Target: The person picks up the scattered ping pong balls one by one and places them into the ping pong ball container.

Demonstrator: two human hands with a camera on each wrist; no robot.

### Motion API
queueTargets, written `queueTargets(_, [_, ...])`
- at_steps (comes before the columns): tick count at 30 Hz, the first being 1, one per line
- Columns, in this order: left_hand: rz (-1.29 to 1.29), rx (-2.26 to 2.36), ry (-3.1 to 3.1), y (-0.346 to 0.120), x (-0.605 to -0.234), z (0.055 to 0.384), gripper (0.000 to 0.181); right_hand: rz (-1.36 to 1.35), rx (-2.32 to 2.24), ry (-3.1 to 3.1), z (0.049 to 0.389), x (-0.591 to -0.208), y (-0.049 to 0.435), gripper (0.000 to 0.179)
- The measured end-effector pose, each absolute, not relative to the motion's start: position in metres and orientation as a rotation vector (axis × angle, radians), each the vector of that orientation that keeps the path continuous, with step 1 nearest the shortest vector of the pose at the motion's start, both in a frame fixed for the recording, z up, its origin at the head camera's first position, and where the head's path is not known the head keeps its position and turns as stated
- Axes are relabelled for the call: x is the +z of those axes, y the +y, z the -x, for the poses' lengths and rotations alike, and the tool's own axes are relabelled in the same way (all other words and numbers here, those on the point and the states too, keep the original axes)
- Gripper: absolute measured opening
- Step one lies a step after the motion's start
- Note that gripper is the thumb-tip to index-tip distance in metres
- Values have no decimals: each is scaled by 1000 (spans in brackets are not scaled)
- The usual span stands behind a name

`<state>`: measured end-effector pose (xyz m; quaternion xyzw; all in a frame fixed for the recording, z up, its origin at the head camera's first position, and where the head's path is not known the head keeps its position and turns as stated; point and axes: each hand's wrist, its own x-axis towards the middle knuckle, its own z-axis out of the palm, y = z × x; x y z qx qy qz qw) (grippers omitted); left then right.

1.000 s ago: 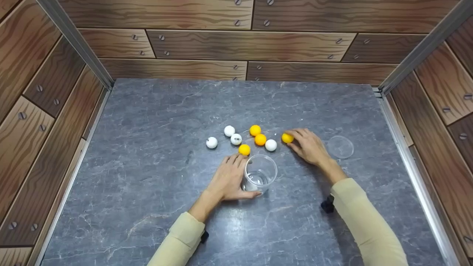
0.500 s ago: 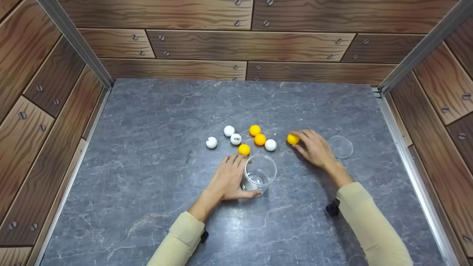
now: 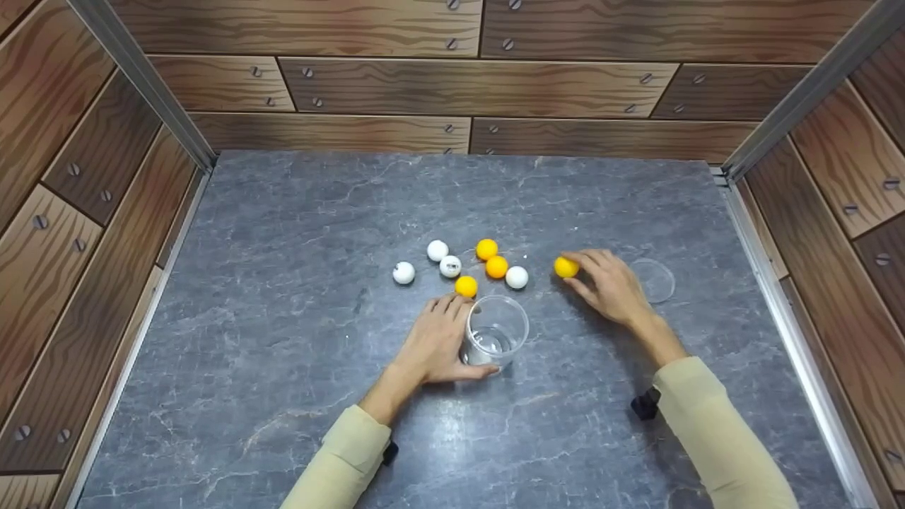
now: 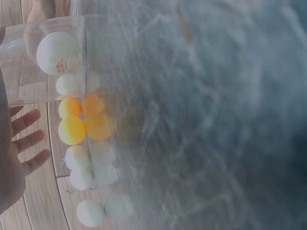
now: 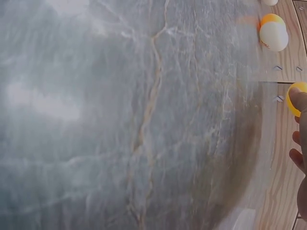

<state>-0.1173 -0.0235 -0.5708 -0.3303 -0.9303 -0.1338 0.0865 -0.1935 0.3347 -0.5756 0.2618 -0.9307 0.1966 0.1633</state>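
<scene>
My left hand (image 3: 438,343) holds a clear plastic cup (image 3: 498,329) from its left side, thumb across the near side. The cup stands upright on the table, and in the left wrist view a white ball (image 4: 59,52) with red print shows through its wall. My right hand (image 3: 608,283) pinches a yellow-orange table tennis ball (image 3: 565,266) between thumb and fingers, right of the other balls. In the right wrist view this ball (image 5: 293,99) is partly hidden by the thumb. An orange ball (image 3: 466,286) lies close to the left fingertips.
Beyond the cup lie more balls, among them two orange ones (image 3: 496,267) and several white ones (image 3: 450,266). A clear round lid (image 3: 654,281) lies just right of my right hand. Wood-patterned walls (image 3: 452,85) border the grey marbled table (image 3: 283,283).
My right hand has slid a little to the right with the yellow-orange ball, away from the white ball. The left hand, cup and other balls have stayed in place.
</scene>
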Motion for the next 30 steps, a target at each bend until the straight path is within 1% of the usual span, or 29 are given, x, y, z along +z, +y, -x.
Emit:
queueTargets(9, [988, -404, -2791, -24, -569, 117, 106, -762, 567, -2626, 185, -566, 333, 52])
queueTargets(18, [989, -407, -2808, -24, -568, 116, 109, -756, 588, -2593, 175, -549, 330, 51])
queueTargets(30, [981, -432, -2797, -23, -569, 117, 107, -807, 620, -2471, 165, -534, 313, 50])
